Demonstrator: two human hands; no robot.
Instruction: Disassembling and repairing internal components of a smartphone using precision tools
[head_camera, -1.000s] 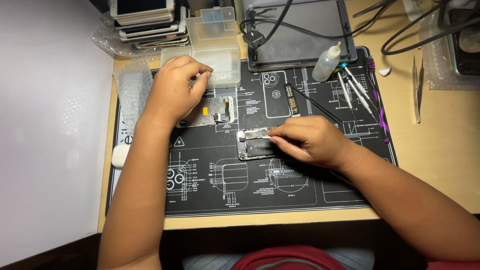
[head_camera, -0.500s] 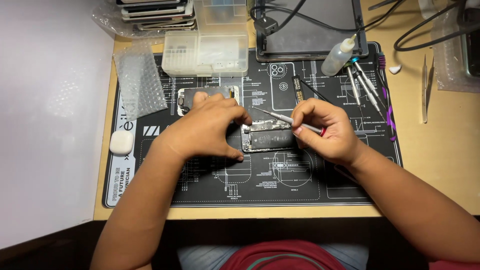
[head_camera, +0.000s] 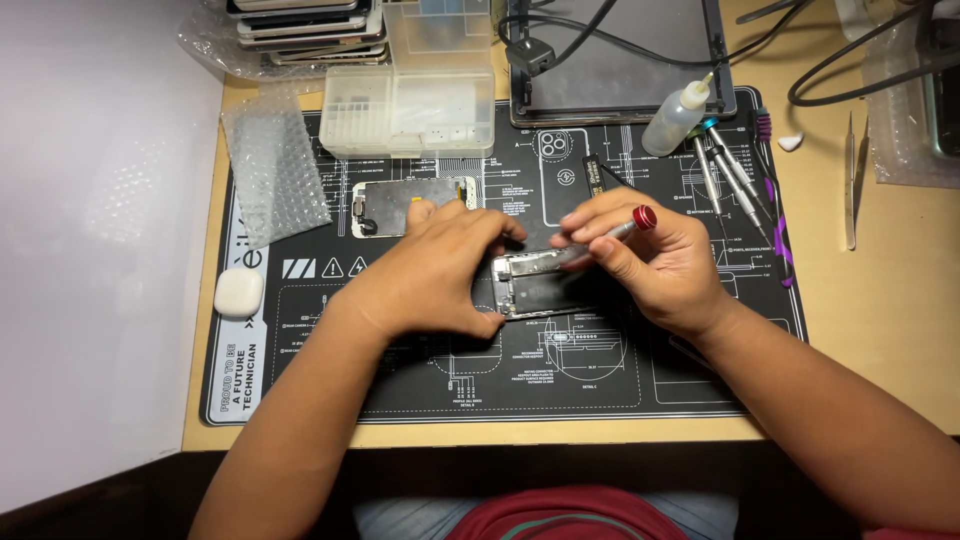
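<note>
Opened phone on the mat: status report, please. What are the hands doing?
Left hand steadies the opened phone. Right hand holds a red-capped screwdriver over it. Detached screen lies just beyond, apart.

Opened phone body (head_camera: 540, 285) flat on mat, red-capped screwdriver (head_camera: 622, 227) over it.

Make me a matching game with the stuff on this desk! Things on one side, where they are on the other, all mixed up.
Things:
1. screwdriver with red cap
2. opened phone body
3. small white case
4. squeeze bottle

Places:
A. at the mat's left edge, apart from both hands
B. held in the right hand
C. standing near the mat's top edge, by the tablet
D. between both hands, steadied by the left hand

Pairs: 1-B, 2-D, 3-A, 4-C
</note>
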